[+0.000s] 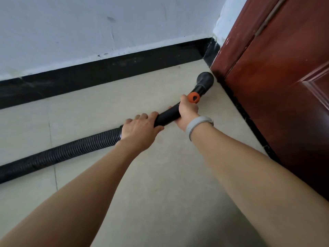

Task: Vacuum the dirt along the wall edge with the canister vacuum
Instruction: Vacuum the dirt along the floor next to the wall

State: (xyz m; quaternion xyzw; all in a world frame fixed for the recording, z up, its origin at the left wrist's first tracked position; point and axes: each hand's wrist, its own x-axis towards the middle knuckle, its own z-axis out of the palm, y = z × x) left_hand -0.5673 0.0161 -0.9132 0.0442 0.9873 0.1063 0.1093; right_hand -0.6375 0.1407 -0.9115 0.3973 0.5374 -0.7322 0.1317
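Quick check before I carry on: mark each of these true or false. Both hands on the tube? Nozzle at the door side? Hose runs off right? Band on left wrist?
1. Both hands grip the black tube: true, left hand nearer the ribbed hose, right hand nearer the nozzle.
2. The nozzle sits by the door near the corner: true.
3. The hose runs off right: false, it leaves left.
4. The grey band is on the left wrist: false, the right.

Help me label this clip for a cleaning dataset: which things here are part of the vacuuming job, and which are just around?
Part of the job:
- nozzle
- black tube
- ribbed hose
- left hand and right hand, both gripping the tube
- black skirting and floor edge

Just around:
- red-brown door
- grey wristband
- white wall
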